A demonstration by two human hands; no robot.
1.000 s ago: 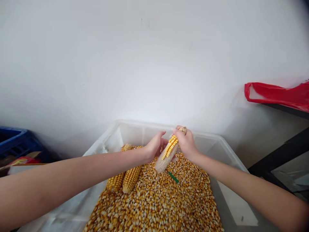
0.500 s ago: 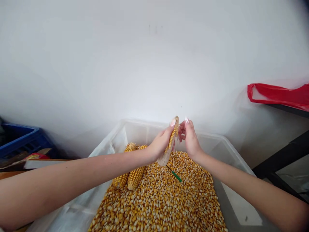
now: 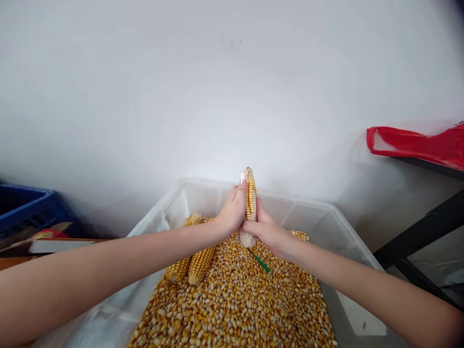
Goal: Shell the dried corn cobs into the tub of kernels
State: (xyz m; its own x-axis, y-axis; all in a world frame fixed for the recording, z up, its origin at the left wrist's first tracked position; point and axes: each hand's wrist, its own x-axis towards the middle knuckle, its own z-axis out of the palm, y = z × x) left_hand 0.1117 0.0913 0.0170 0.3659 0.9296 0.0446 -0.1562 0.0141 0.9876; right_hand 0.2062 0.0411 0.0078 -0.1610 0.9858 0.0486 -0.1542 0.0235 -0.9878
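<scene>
Both hands grip one corn cob, held upright above the bin. Rows of yellow kernels remain on its upper part, while its lower end is bare and pale. My left hand wraps its left side, thumb pressed near the tip. Lower down, my right hand closes around the right side. Beneath lies a deep layer of loose corn kernels in a translucent plastic bin. A green-handled tool rests on the kernels; its thin far end is partly hidden. Several whole corn cobs lie at the left, partly behind my left forearm.
A white wall rises behind the bin. At the left stand a blue crate and a box-like clutter with a white edge. On the right, a red plastic bag sits on a black metal frame.
My right hand has moved left from beside the cob and now grips it. The cob has shifted slightly left and turned more upright, showing its kernel rows.
</scene>
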